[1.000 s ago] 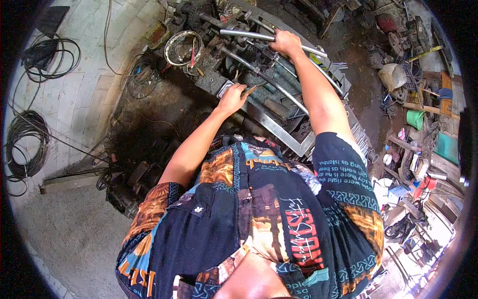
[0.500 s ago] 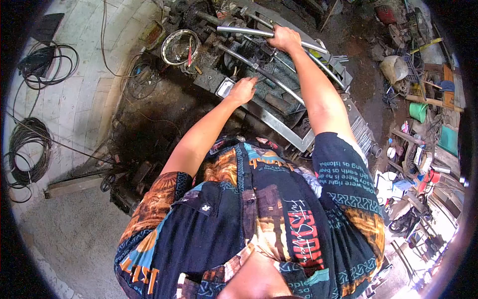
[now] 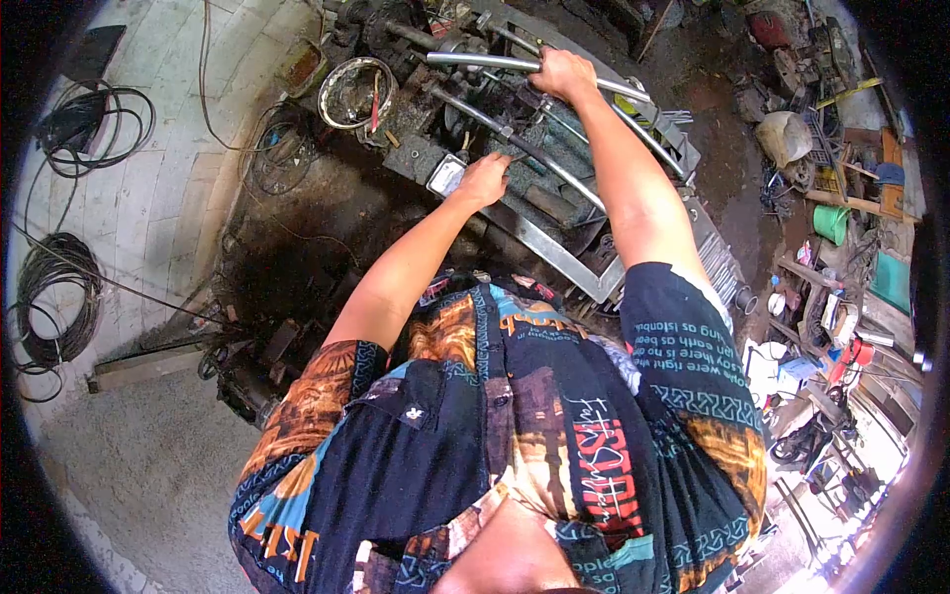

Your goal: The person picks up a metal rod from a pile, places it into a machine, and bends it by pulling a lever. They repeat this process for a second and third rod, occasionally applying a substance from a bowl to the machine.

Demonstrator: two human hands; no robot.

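Note:
My right hand (image 3: pixel 566 75) is wrapped round a shiny, slightly curved metal tube (image 3: pixel 485 61) at the far side of a greasy metal machine. The tube runs out on both sides of my fist. My left hand (image 3: pixel 484 180) is closed at the machine's near edge, its fingers round a small part that I cannot make out. Just left of that hand is a light, square metal tray (image 3: pixel 447 175). Between my hands a long round bar (image 3: pixel 515 146) crosses the machine at a slant. The metal frame (image 3: pixel 564 259) of the machine runs along its near side.
A round, dirty pan (image 3: pixel 358 94) with a red-handled tool stands left of the machine. Black cable coils (image 3: pixel 59 287) lie at far left. Thin rods (image 3: pixel 717 262) are bundled at right. A green bucket (image 3: pixel 831 225) and clutter fill the right side.
The tube and my right hand have shifted very slightly to the left. My left hand stays at nearly the same place.

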